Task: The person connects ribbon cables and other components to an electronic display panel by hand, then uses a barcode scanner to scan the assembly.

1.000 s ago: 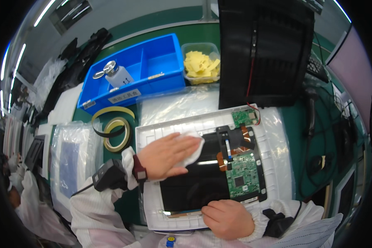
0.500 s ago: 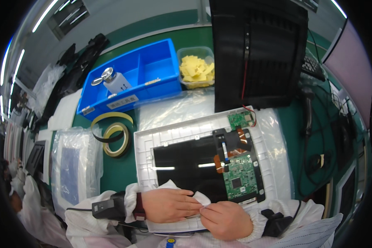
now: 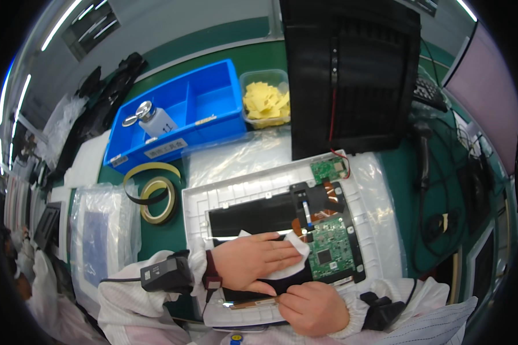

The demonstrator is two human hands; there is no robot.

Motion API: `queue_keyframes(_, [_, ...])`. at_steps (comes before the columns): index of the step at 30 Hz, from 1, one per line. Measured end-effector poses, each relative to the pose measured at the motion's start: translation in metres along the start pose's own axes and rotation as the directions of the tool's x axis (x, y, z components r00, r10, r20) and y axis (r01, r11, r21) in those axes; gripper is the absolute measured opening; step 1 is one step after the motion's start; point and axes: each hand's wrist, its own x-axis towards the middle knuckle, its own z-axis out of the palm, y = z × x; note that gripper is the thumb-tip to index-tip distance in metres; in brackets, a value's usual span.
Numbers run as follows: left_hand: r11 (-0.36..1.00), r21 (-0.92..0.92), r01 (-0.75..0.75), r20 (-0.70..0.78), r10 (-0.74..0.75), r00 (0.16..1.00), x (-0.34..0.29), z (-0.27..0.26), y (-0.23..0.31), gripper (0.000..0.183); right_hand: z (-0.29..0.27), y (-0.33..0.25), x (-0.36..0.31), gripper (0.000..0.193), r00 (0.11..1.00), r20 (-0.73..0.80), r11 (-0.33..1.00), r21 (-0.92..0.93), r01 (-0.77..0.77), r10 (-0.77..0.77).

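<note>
My left hand (image 3: 256, 261) lies flat, fingers stretched, pressing a white wiping cloth (image 3: 298, 253) onto the black back of a display panel (image 3: 242, 217). The panel sits in a white plastic frame (image 3: 197, 230). Close to the cloth, on the panel's right part, is a green circuit board (image 3: 332, 244) with orange flat cables (image 3: 328, 213). My right hand (image 3: 313, 309) is closed at the frame's near edge, fingers pinched together. What it holds, if anything, is hidden. A thin brownish strip (image 3: 253, 303) runs along the panel's near edge, beside those fingertips.
Behind the frame stand a blue divided tray (image 3: 213, 129) with a white pump bottle (image 3: 157, 122), a tub of yellow pieces (image 3: 266, 100) and a large black panel (image 3: 368, 80). Tape rolls (image 3: 158, 200) and a bagged white frame (image 3: 101, 241) lie left. Cables (image 3: 437, 230) lie right.
My left hand has slid the white cloth away from me and rightward, toward the circuit board. The thin strip now shows. My right hand stays near the frame's near edge, apart from the cloth.
</note>
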Motion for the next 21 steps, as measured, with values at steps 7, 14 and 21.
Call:
queue_keyframes(7, [0.987, 0.126, 0.102, -0.096, -0.090, 0.991, 0.002, -0.010, -0.012, 0.060, 0.002, 0.001, -0.001, 0.015, 1.000, 0.006, 1.000, 0.010, 0.013, -0.013])
queue_keyframes(14, [0.923, 0.235, 0.306, -0.191, -0.265, 0.945, 0.000, -0.017, -0.025, 0.056, 0.001, -0.001, -0.001, 0.016, 1.000, 0.022, 1.000, 0.018, -0.005, 0.005])
queue_keyframes(21, [0.889, 0.303, 0.345, -0.316, -0.248, 0.916, -0.006, -0.017, -0.037, 0.036, 0.000, 0.000, -0.003, 0.017, 1.000, 0.031, 0.999, 0.048, -0.003, 0.001])
